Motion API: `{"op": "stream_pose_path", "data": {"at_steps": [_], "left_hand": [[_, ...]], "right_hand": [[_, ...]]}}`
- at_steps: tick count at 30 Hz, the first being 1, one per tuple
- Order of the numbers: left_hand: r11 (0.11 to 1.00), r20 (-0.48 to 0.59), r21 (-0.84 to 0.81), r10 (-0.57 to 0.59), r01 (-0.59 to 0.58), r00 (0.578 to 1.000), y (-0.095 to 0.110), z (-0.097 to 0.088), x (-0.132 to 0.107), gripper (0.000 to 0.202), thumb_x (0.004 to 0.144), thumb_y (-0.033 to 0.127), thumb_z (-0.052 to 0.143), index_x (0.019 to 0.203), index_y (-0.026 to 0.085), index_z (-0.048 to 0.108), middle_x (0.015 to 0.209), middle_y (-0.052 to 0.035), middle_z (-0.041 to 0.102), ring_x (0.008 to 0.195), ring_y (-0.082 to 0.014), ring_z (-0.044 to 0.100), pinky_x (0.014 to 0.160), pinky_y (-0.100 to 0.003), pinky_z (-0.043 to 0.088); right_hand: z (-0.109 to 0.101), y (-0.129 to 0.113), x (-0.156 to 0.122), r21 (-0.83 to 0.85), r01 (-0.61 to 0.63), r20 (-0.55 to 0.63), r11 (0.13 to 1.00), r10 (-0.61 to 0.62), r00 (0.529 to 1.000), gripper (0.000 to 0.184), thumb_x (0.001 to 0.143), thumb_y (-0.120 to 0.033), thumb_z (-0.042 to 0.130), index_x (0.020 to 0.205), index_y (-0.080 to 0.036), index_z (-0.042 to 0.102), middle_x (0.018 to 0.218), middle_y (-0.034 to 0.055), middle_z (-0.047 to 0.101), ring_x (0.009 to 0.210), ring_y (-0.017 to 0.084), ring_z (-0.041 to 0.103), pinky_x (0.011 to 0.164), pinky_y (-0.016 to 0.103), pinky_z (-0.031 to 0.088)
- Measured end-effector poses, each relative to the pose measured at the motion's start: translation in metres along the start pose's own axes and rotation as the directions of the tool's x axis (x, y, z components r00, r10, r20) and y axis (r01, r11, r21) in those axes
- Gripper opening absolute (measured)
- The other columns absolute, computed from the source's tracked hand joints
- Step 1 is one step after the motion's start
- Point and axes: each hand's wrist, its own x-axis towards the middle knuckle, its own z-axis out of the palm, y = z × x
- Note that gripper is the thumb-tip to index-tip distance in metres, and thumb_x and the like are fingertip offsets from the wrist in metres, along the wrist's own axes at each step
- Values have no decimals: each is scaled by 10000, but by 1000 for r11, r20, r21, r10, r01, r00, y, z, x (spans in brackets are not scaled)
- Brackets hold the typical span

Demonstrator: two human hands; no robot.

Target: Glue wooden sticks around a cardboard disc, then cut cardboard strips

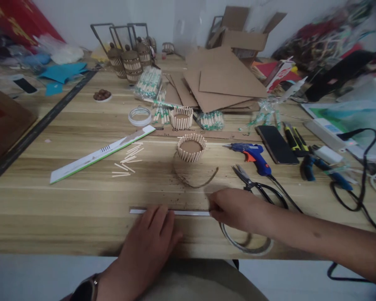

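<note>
A thin white strip (188, 212) lies flat along the near part of the wooden table (81, 196). My left hand (150, 238) rests on it with fingers stretched flat, pressing its left half down. My right hand (235, 209) pinches the strip's right end with fingers closed. A roll of tape (247, 246) lies under my right wrist. Behind the strip sits a curved cardboard band (196, 177), and past it a small round basket of wooden sticks (191, 147).
Black scissors (257, 186) and a blue glue gun (252, 154) lie right of the basket, with a dark phone (275, 144) and pliers (310, 165) beyond. A white ruler (103, 154) and loose sticks (127, 161) sit left. Cardboard sheets (225, 81) are stacked at the back.
</note>
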Motion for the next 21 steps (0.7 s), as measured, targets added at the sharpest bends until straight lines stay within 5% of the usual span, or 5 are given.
{"op": "stream_pose_path", "data": {"at_steps": [4,10,16,21], "left_hand": [[981,-46,-125,142,-147,989,13,-1,17,253,994,121,433,1118,97,653,1033,-120,714,945,-232,661,825,-349,558],[959,128,-201,229,-201,965,23,9,35,279,944,40,474,1167,79,637,1093,-125,705,986,-220,657,858,-331,539],[958,141,-168,255,-231,957,24,13,30,338,938,25,436,1218,58,623,1067,-132,713,1026,-225,641,885,-333,504],[963,98,-121,253,-241,963,26,12,31,365,944,6,372,1223,37,604,1048,-128,722,980,-220,649,862,-332,495]], "right_hand": [[-3,-7,0,-19,18,-37,1000,-19,999,196,889,-244,580,923,-184,764,910,110,761,901,284,705,575,286,299],[-4,-9,0,-39,27,-17,999,-28,999,246,919,-279,553,931,-163,770,907,131,759,868,264,698,604,281,375],[-1,13,-1,182,28,80,983,-43,996,384,925,-237,479,617,-156,694,556,37,637,517,139,529,518,249,327],[12,34,-3,365,36,95,930,-76,993,344,928,-288,502,635,-174,641,577,9,649,515,119,493,501,228,318]]}}
